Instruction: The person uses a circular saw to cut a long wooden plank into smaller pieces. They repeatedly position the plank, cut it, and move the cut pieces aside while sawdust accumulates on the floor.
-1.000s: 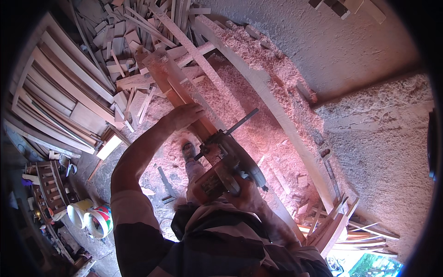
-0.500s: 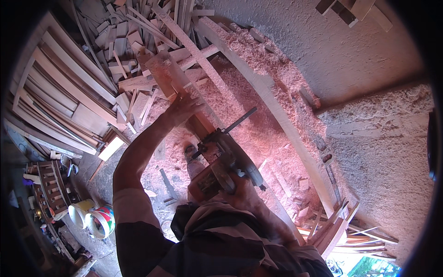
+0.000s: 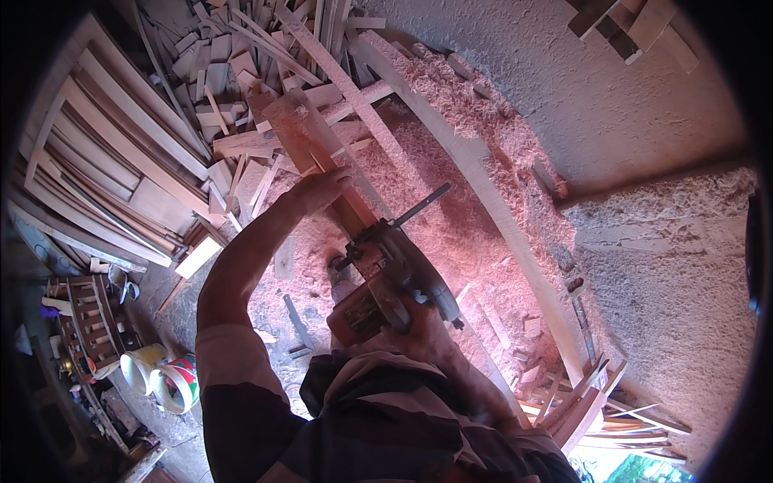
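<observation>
My right hand (image 3: 423, 328) is wrapped around the rear handle of a circular saw (image 3: 412, 266). The saw rests on a long reddish wooden board (image 3: 354, 211), and a thin metal guide bar (image 3: 423, 204) sticks out from its front right. Ahead of the saw, my left hand (image 3: 324, 190) lies across the same board, its fingers together and bent over toward the far edge. A narrow sliver of wood (image 3: 316, 163) stands up just past those fingers. The blade is hidden under the saw's body.
Wood offcuts (image 3: 217, 60) pile up at the far end. Long planks (image 3: 121, 121) lean at the left, above two buckets (image 3: 173, 385). A curved beam (image 3: 491, 177) crosses the shavings (image 3: 451, 233) on the right. A metal square-like piece (image 3: 296, 322) lies on the floor.
My left hand's spread fingers have drawn together and come down over the board. The saw and my right hand look nearly unmoved; the whole view has shifted slightly.
</observation>
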A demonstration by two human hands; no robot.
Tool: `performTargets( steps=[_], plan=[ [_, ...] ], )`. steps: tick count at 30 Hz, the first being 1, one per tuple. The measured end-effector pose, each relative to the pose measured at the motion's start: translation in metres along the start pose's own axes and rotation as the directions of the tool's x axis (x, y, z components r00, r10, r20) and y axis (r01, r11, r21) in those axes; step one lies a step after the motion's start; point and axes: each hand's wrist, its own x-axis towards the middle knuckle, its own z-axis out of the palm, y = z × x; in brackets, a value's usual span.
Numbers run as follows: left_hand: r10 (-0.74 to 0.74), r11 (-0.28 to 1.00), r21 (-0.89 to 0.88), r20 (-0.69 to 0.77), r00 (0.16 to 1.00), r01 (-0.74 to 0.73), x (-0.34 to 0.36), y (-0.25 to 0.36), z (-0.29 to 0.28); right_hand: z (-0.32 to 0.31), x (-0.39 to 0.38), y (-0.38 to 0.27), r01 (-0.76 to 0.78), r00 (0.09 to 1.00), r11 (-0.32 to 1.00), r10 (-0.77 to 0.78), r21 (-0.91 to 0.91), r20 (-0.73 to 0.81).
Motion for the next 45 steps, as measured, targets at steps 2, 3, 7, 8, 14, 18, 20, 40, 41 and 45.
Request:
performTargets(
  steps=[2, 3, 7, 8, 14, 18, 20, 40, 41, 45],
  plan=[
    [-0.065, 0.976, -0.201, 0.080, 0.995, 0.080, 0.003, -0.008, 0.000, 0.001, 0.005, -0.002, -0.002, 1.000, 1.000, 0.001, 0.010, 0.004],
    [-0.068, 0.964, -0.251, 0.105, 0.992, 0.093, 0.005, -0.013, 0.002, 0.002, 0.008, -0.002, 0.009, 1.000, 1.000, -0.009, 0.009, 0.001],
    [0.083, 0.981, -0.177, 0.027, 0.996, -0.077, 0.003, -0.026, 0.012, 0.003, 0.017, -0.009, -0.014, 1.000, 1.000, 0.014, 0.015, 0.005],
    [0.118, 0.976, -0.183, 0.001, 0.993, -0.116, 0.002, -0.029, 0.013, 0.004, 0.019, -0.009, -0.004, 1.000, 1.000, 0.004, 0.006, -0.003],
    [-0.066, 0.781, -0.618, 0.067, 0.996, 0.093, 0.004, -0.033, 0.005, 0.008, 0.030, -0.010, -0.003, 1.000, 1.000, 0.003, 0.021, -0.004],
    [0.208, 0.934, 0.322, -0.137, 0.968, -0.155, -0.010, -0.051, 0.006, 0.011, 0.035, -0.018, 0.044, 0.999, 0.999, -0.044, 0.027, -0.019],
    [0.166, 0.920, 0.371, -0.081, 0.983, -0.125, -0.010, -0.043, -0.002, 0.012, 0.038, -0.017, 0.030, 0.999, 0.999, -0.029, 0.012, -0.021],
    [0.128, 0.985, 0.128, -0.093, 0.987, -0.115, -0.021, -0.068, -0.012, 0.028, 0.079, -0.028, 0.020, 0.998, 0.997, -0.025, -0.075, -0.060],
    [0.098, 0.994, 0.070, -0.149, 0.984, -0.088, -0.031, -0.060, -0.012, 0.029, 0.081, -0.031, 0.010, 0.998, 0.997, -0.014, -0.081, -0.057],
    [-0.560, 0.828, -0.370, -0.515, 0.649, 0.421, -0.088, 0.019, 0.006, 0.027, 0.092, -0.039, 0.002, 0.998, 0.998, -0.006, -0.066, -0.068]
  ],
)
